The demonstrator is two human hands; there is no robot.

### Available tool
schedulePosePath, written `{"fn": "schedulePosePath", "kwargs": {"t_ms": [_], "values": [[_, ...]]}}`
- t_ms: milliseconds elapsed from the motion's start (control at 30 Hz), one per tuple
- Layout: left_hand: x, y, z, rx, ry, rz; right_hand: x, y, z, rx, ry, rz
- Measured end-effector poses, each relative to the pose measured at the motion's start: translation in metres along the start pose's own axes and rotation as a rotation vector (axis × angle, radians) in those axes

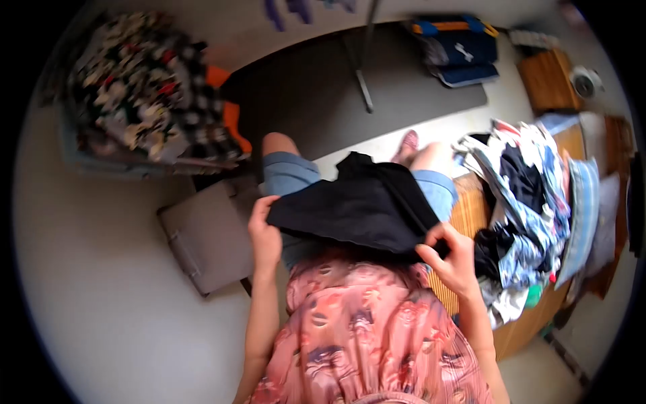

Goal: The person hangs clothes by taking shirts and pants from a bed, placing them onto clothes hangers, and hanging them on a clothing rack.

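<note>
A black garment (pixel 356 209) is stretched across my lap, its near edge pulled almost straight between my two hands. Folds hide what kind of garment it is. My left hand (pixel 264 232) pinches its left corner, the thumb near the cloth edge. At the opposite corner, my right hand (pixel 449 256) grips the edge between thumb and bent fingers. The far part of the cloth hangs between my knees, over light blue denim shorts (pixel 289 172).
To my right, a heap of mixed clothes (pixel 518 202) lies on a wooden slatted seat, beside a blue striped cushion (pixel 580 222). A grey box-like stool (pixel 208 236) stands left. Further off are a pile of patterned fabric (pixel 134 87), a metal pole (pixel 363 81) and a navy bag (pixel 461 50).
</note>
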State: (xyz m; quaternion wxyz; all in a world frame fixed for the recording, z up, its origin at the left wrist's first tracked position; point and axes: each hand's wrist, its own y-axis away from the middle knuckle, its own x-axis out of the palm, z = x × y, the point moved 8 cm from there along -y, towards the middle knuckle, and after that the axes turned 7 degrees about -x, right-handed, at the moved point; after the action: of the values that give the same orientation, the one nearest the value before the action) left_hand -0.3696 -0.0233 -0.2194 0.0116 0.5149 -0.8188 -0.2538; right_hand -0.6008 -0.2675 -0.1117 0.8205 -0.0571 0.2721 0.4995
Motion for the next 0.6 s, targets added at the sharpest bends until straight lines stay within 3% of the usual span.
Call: {"fn": "schedulePosePath", "kwargs": {"t_ms": [67,133,200,333,400,567,600], "values": [[0.011,-0.003,0.001,-0.093,0.485,0.022,0.002,-0.001,-0.002,-0.038,0.002,-0.129],[0.020,0.001,-0.016,-0.117,0.629,0.102,0.009,0.004,-0.013,0.206,0.000,0.048],[0.029,0.005,-0.042,-0.069,0.629,0.156,0.014,0.007,-0.011,0.091,0.110,0.082],[0.032,0.016,-0.086,0.142,0.344,0.186,0.030,0.016,-0.028,0.069,0.149,0.162],[0.030,0.027,-0.111,0.292,0.083,0.059,0.035,0.016,-0.033,0.068,0.098,0.160],[0.030,0.047,-0.132,0.480,-0.231,-0.046,0.044,0.007,-0.028,0.050,0.125,0.185],[0.031,0.047,-0.134,0.544,-0.369,-0.070,0.031,0.005,-0.024,0.022,0.190,0.073]]}}
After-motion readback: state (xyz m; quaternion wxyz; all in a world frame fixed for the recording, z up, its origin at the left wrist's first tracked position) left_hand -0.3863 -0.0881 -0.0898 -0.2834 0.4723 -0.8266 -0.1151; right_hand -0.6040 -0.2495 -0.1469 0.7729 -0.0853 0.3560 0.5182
